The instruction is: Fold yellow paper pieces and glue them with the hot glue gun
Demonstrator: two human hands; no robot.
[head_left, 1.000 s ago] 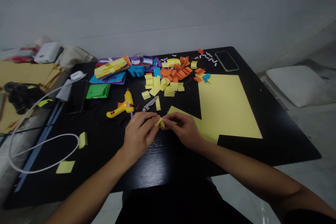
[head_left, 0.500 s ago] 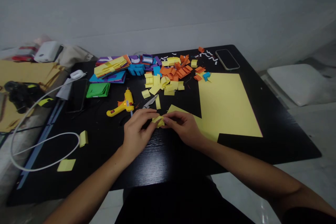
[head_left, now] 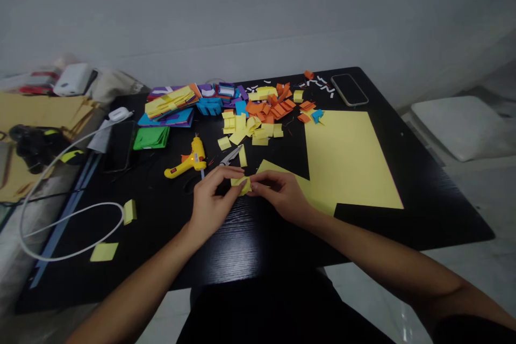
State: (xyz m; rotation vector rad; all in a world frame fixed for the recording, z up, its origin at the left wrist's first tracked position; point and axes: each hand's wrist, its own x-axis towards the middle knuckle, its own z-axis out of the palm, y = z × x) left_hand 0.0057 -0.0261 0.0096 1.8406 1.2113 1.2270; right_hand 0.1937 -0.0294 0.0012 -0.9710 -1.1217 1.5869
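Observation:
A small piece of folded yellow paper (head_left: 241,185) is pinched between my two hands above the black table's near middle. My left hand (head_left: 213,196) grips its left side with thumb and fingers. On its right side the fingertips of my right hand (head_left: 284,196) are closed on the paper; my fingers partly hide its folds. Just beyond my hands lie scissors (head_left: 231,156), their handles partly behind my left hand, and a yellow paper strip (head_left: 242,156). A yellow glue gun (head_left: 188,160) rests on its side to the left of them.
Folded yellow pieces (head_left: 252,128) and orange pieces (head_left: 274,110) are heaped at the back. Large yellow sheets (head_left: 350,161) lie right, below a phone (head_left: 349,90). Green paper (head_left: 151,138), a second phone (head_left: 120,146) and a looped white cable (head_left: 72,257) occupy the left.
The yellow paper has turned slightly between my fingers, and my left thumb now lies further over it. My left hand has shifted a little to the right.

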